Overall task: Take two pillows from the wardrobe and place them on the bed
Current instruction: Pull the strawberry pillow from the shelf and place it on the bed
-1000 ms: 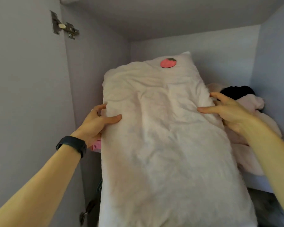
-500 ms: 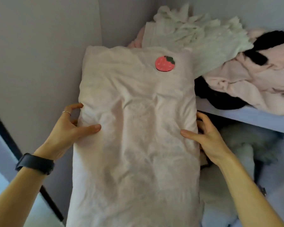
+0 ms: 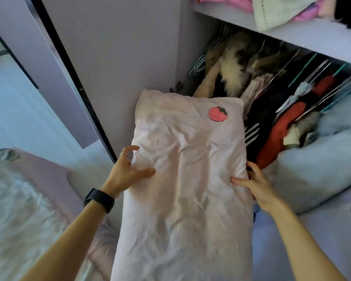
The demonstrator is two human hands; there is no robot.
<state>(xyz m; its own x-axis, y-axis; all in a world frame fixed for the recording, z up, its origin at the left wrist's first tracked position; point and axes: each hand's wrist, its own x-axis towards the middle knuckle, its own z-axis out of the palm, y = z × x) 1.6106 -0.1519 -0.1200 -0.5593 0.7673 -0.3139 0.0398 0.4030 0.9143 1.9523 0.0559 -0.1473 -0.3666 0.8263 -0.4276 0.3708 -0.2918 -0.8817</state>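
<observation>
A long pale pink pillow (image 3: 186, 179) with a red strawberry patch (image 3: 217, 113) near its far end hangs in front of me, out of the wardrobe. My left hand (image 3: 128, 169) grips its left edge, thumb pressed on top, a ring on one finger and a black band on the wrist. My right hand (image 3: 253, 185) clamps the right edge, with its thumb on the fabric. The bed (image 3: 28, 199), with a fluffy white cover and a pink blanket, lies at the lower left. No second pillow is visible.
The wardrobe's open door panel (image 3: 118, 63) stands just left of the pillow. Hung clothes on hangers (image 3: 272, 102) fill the space under a shelf (image 3: 292, 35) that carries folded fabrics. A pale blue padded garment (image 3: 320, 159) bulges out at the right.
The pillow has come down off the upper shelf and out of the wardrobe, held in both hands. My view has dropped from the shelf to the hanging clothes and the bed.
</observation>
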